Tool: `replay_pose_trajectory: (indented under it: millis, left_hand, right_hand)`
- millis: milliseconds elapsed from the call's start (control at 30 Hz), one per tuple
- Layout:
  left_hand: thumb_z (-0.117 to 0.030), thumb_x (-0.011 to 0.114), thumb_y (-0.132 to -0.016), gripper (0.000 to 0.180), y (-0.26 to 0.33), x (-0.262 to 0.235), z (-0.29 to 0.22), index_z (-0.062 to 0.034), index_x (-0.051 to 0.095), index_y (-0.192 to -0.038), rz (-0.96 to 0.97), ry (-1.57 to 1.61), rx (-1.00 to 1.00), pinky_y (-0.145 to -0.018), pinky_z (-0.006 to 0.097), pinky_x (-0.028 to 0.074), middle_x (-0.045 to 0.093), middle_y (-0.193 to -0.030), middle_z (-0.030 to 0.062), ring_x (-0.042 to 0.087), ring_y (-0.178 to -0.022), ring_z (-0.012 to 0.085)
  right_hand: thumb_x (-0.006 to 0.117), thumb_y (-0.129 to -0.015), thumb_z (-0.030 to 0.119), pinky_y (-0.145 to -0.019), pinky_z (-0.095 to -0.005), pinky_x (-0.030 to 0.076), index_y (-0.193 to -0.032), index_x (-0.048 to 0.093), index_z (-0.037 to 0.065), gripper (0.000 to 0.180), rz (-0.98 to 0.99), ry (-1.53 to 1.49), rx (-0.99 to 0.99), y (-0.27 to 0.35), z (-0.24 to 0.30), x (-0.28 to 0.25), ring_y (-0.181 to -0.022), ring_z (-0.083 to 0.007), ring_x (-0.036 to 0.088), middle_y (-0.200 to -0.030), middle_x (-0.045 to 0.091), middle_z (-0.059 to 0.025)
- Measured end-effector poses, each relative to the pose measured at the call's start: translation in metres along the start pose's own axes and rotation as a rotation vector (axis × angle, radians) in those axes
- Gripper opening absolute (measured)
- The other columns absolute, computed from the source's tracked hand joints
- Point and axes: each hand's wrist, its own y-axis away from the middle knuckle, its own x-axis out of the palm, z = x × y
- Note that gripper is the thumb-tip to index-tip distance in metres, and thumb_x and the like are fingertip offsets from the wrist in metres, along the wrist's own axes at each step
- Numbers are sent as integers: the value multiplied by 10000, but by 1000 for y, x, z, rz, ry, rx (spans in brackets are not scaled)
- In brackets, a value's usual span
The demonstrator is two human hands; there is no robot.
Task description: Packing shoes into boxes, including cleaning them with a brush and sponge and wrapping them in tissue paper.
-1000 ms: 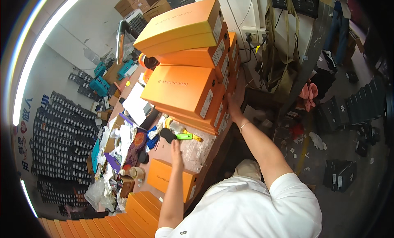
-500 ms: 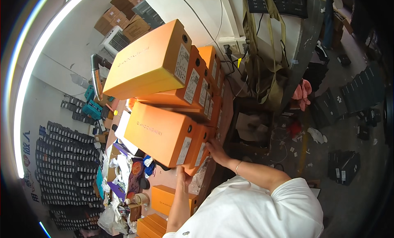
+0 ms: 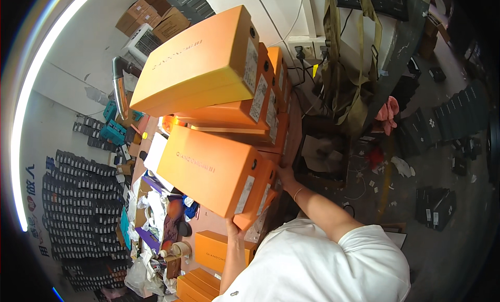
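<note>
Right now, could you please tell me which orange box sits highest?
The yellow-sided box crowning the rear stack: nothing rests on it, and the front stack, at the left hand, tops out lower.

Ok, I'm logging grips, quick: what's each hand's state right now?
Left hand: holding the front orange boxes at their lower edge, fingers partly hidden.
Right hand: at the same boxes' far right corner; whether it grips cannot be told.

Lettering [image 3: 195,160] on orange boxes [image 3: 200,182], wall [image 3: 57,125]
</note>
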Motion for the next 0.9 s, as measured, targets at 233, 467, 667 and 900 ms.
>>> replay_pose_trajectory:
  millis: [233, 467, 667, 900]
  left_hand:
    - [-459, 657, -800, 705, 54, -44, -2, -25, 457, -1318, 3, 51, -60, -950, 538, 477, 534, -1303, 170, 545, -1169, 332]
    - [-423, 669, -807, 665, 70, -40, -10, -27, 462, -1299, -71, -25, 22, -895, 489, 524, 554, -1255, 161, 566, -1134, 304]
    - [-268, 643, -836, 548, 29, -30, -2, -61, 424, -1295, -80, -51, 142, -868, 429, 540, 564, -1179, 119, 596, -1057, 261]
    - [-281, 645, -904, 619, -80, 36, 91, -39, 325, -1375, -218, 154, 108, -996, 404, 432, 474, -1325, 154, 500, -1197, 266]
  right_hand:
    - [734, -810, 210, -973, -321, 407, -1351, 390, -5, 676, -108, 18, 0, 20, 6, 16, -1147, -213, 527, -1278, 522, -132]
    - [697, -820, 197, -909, -309, 445, -1187, 542, 24, 435, -35, -64, -163, 92, 16, -93, -1011, -162, 580, -1094, 609, -68]
    - [649, -849, 198, -921, -329, 459, -1203, 509, 13, 423, -317, 104, -212, 157, 129, -227, -1060, -205, 562, -1158, 559, -82]
    - [808, -617, 133, -926, -382, 423, -954, 485, 31, 477, -100, 1400, -435, 149, 190, -203, -1097, -324, 469, -1336, 331, -161]
